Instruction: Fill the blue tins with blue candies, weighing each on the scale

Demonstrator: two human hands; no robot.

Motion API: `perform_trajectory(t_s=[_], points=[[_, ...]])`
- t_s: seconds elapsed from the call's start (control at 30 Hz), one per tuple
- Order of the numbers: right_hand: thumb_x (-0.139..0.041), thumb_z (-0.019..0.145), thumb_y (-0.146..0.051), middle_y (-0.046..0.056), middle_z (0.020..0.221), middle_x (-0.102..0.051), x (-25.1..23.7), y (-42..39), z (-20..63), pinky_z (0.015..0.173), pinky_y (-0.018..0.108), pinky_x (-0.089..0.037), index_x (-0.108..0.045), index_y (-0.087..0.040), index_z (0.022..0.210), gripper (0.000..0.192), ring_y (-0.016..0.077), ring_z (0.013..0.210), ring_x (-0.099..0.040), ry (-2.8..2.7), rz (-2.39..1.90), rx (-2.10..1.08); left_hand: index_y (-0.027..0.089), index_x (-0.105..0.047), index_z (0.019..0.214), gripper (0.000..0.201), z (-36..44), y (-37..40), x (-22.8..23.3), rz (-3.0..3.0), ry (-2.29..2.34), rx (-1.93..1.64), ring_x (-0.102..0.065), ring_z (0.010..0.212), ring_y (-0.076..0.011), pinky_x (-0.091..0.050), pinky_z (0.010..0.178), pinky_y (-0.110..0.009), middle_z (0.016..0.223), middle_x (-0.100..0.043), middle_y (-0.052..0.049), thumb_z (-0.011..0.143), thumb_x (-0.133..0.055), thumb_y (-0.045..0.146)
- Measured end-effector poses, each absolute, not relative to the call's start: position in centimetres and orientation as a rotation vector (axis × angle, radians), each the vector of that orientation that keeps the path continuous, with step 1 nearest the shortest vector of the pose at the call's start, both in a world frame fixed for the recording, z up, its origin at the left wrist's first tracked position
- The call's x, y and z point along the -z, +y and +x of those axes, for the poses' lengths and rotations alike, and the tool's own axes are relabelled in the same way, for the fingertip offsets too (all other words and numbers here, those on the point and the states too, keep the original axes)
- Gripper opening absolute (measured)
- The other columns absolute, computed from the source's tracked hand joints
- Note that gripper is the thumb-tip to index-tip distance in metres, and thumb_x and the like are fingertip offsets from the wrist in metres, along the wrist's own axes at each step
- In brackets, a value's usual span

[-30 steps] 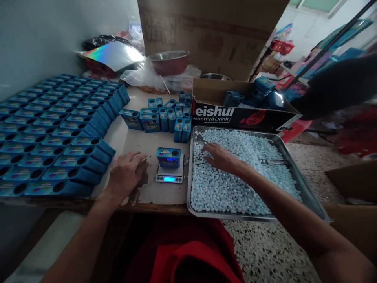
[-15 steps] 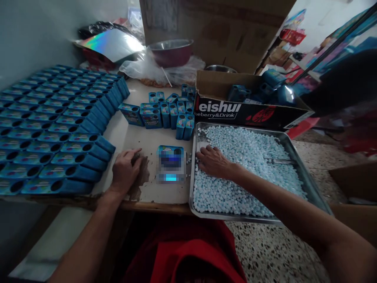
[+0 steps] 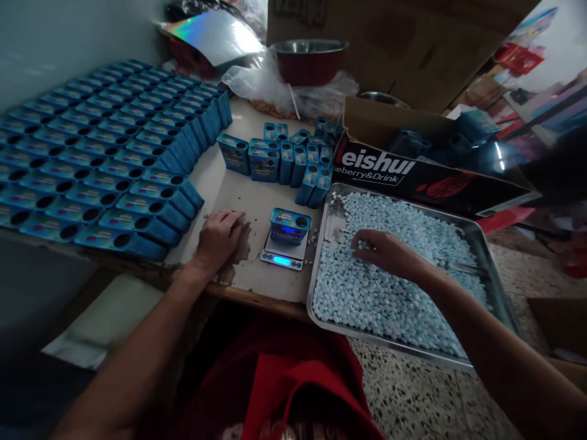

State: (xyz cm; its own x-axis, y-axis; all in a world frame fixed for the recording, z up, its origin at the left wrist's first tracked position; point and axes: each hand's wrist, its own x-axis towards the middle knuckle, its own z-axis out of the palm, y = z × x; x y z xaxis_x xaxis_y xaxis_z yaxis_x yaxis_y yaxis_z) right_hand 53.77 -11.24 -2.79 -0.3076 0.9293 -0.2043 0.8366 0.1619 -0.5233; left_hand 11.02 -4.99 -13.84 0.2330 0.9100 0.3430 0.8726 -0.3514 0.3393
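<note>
1. The right hand (image 3: 389, 253) lies low over the heap of small pale-blue candy pellets (image 3: 389, 287) in the shallow rectangular steel tray (image 3: 493, 278), its fingers (image 3: 360, 244) curled down into the pellets; whether they pinch any cannot be told.
2. The left hand (image 3: 217, 239) rests palm down on the worn pale desk (image 3: 238, 195), fingers loosely spread and holding nothing, just left of the scale.
3. Between the hands, a small blue rectangular tin with a round hole in its top (image 3: 289, 225) sits on a little silver pocket scale with a lit blue display (image 3: 282, 256); a few stray pellets lie beside it near the tray's edge.
4. Rows of the same blue tins lying flat (image 3: 105, 159) fill the left part of the desk, and a cluster of upright blue tins (image 3: 284, 160) stands behind the scale.
5. A black printed cardboard box (image 3: 413, 177) holding more blue tins lies behind the tray.
6. A red metal bowl (image 3: 309, 60) stands at the back.
</note>
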Motion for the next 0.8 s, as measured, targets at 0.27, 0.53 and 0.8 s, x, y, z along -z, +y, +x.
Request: perform_trajectory(t_s=[0.27, 0.53, 0.8], points=[[-0.082, 0.084, -0.056, -0.006, 0.07, -0.051, 3.7, -11.9, 52.8, 0.046, 0.023, -0.016, -0.06, -0.022, 0.09, 0.041, 0.0068, 0.049, -0.033, -1.238, -1.694, -1.758, 0.02, -0.073, 0.133, 0.037, 11.2, -5.5, 13.2, 2.368, 1.748, -0.775, -0.066, 0.124, -0.0323, -0.05, 0.111, -0.046, 0.128, -0.074, -0.014, 0.102, -0.054, 0.027], [-0.091, 0.079, -0.045, -0.002, 0.08, -0.059, 2.2, -10.7, 51.4, 0.058, 0.024, -0.04, -0.069, -0.023, 0.104, 0.04, 0.0112, 0.066, -0.051, -1.143, -1.566, -1.796, 0.019, -0.074, 0.132, 0.036, 11.0, -5.4, 13.2, 2.359, 1.723, -0.84, -0.065, 0.126, -0.0332, -0.049, 0.114, -0.049, 0.128, -0.074, -0.014, 0.103, -0.055, 0.031], [-0.072, 0.095, -0.037, -0.001, 0.084, -0.064, -2.7, -6.6, 44.7, 0.063, 0.027, -0.04, -0.072, -0.022, 0.101, 0.017, 0.0131, 0.069, -0.053, -2.024, -1.432, -1.367, 0.023, -0.075, 0.129, 0.035, 10.7, -5.1, 13.4, 2.329, 1.708, -0.884, -0.065, 0.125, -0.0316, -0.049, 0.116, -0.047, 0.13, -0.072, -0.012, 0.104, -0.056, 0.037]])
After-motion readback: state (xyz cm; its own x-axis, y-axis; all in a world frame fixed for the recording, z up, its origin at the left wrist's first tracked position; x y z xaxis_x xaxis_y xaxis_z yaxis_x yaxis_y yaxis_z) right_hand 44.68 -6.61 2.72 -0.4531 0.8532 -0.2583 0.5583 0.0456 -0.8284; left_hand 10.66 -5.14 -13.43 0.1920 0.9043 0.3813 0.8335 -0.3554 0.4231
